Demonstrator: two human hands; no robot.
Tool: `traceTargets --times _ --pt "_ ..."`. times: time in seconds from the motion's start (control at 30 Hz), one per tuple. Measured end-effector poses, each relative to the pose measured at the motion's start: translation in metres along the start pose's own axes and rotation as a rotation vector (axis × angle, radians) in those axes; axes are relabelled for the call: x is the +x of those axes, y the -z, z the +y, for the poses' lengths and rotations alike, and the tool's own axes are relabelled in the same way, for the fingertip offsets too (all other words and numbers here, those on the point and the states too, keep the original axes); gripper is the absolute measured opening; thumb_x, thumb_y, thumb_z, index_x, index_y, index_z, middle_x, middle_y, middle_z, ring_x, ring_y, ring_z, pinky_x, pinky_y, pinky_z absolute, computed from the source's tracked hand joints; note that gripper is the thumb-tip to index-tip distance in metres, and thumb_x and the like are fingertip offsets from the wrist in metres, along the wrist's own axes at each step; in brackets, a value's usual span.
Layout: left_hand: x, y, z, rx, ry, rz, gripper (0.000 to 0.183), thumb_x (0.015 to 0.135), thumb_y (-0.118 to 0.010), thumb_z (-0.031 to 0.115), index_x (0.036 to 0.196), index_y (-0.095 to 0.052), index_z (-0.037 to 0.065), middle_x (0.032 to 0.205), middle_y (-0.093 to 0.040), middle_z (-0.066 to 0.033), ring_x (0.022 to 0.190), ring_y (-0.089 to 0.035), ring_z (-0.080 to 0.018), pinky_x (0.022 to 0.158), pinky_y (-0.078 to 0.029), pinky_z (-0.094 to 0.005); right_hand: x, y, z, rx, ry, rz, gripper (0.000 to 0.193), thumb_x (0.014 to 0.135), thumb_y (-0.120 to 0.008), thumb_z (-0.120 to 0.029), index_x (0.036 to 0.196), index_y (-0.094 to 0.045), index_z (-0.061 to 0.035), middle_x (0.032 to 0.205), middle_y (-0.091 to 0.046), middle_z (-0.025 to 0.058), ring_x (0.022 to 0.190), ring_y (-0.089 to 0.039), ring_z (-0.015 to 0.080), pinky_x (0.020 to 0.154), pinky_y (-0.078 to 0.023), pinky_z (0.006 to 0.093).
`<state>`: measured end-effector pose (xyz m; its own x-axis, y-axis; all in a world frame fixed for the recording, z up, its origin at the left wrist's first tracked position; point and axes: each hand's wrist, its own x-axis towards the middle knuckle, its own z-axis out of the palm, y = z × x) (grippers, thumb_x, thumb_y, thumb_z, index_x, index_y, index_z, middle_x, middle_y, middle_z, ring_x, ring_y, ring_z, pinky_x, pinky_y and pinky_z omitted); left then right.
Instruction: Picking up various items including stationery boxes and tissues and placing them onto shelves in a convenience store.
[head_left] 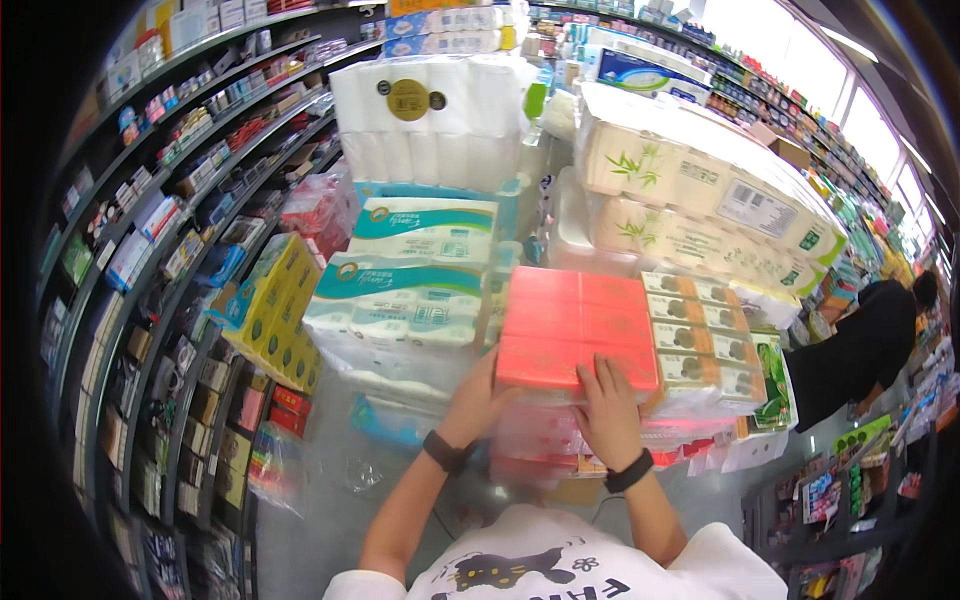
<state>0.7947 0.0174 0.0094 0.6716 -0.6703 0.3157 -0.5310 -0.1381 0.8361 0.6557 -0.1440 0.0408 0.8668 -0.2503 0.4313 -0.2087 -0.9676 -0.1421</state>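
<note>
Red pack: it lies flat between the person's hands, mostly beyond the fingertips, its near edge at the grip and its wrapped top facing up.
Left hand: at the near left corner of the red pack, thumb toward the near face; the fingers are partly hidden along the side, so whether they clamp or merely press cannot be told.
Right hand: unclenched, fingers spread over the near top edge, right of the pack's middle; it rests on the wrap, with no full grasp showing.
Orange-and-white bundle: just right of the red pack, beyond the right hand; the two sides sit so close that any sideways push should be gentle.
Teal-and-white packs: stacked left of and beyond the left hand; keeping that elbow and wrist low would likely spare them a knock.
Cream roll packs: piled higher, beyond the grip and to the right; they leave little room for pushing far from the body.
Pressure: the goods look soft, so broad palms would probably serve better than fingertips, which could dent the top or tear the film.
Balance: the hands sit unevenly, one at a corner, one on top; matching their force should keep the red pack from twisting.
Support: what lies below the near edge is blurred, so pressing down hard seems unwise.
</note>
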Motion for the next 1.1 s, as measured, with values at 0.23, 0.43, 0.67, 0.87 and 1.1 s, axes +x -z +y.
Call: traceTargets --times 0.23,0.43,0.67,0.87,1.1 --pt "-0.018 -0.009 0.011 0.251 -0.101 0.249 0.072 0.071 -0.069 0.016 0.131 -0.031 0.004 0.129 -0.035 -0.0235 0.118 -0.036 -0.0393 0.098 -0.030 -0.0438 0.026 -0.001 -0.006 -0.226 0.161 -0.053 0.023 0.078 -0.053 -0.019 0.094 -0.055 -0.0026 0.105 -0.056 0.0230 0.096 -0.056 0.0343 0.088 -0.041 0.0432" --pt "-0.008 0.003 0.071 0.683 -0.324 0.286 0.064 0.068 -0.069 0.016 0.124 -0.042 0.008 0.129 -0.039 -0.0170 0.119 -0.036 -0.0357 0.097 -0.027 -0.0471 0.025 0.000 -0.009 -0.200 0.160 -0.038 0.023 0.076 -0.055 -0.023 0.088 -0.055 -0.0034 0.096 -0.058 0.0217 0.089 -0.057 0.0334 0.082 -0.042 0.0435" --pt "0.014 0.005 0.058 0.769 -0.285 -0.173 0.044 0.068 -0.068 0.028 0.107 -0.057 0.010 0.109 -0.057 -0.0072 0.097 -0.055 -0.0247 0.082 -0.038 -0.0421 0.021 0.004 -0.005 -0.107 0.081 -0.188 0.020 0.077 -0.055 -0.025 0.088 -0.057 -0.0090 0.090 -0.059 0.0150 0.087 -0.057 0.0303 0.079 -0.042 0.0425" --pt "0.013 0.017 0.062 0.785 -0.213 -0.256 0.050 0.066 -0.070 0.028 0.110 -0.054 0.010 0.113 -0.054 -0.0101 0.101 -0.053 -0.0269 0.087 -0.036 -0.0454 0.027 0.065 -0.010 0.023 0.024 0.359 0.034 0.078 -0.058 -0.025 0.107 -0.053 -0.0081 0.110 -0.052 0.0143 0.102 -0.050 0.0306 0.088 -0.038 0.0443" --pt "0.022 0.018 0.083 0.775 -0.148 -0.324 0.051 0.073 -0.065 0.027 0.118 -0.050 0.008 0.126 -0.046 -0.0126 0.118 -0.042 -0.0304 0.099 -0.026 -0.0504 0.008 -0.012 0.036 -0.180 -0.066 0.211 0.030 0.074 -0.054 -0.019 0.103 -0.055 -0.0102 0.108 -0.055 0.0111 0.099 -0.052 0.0285 0.088 -0.038 0.0410"
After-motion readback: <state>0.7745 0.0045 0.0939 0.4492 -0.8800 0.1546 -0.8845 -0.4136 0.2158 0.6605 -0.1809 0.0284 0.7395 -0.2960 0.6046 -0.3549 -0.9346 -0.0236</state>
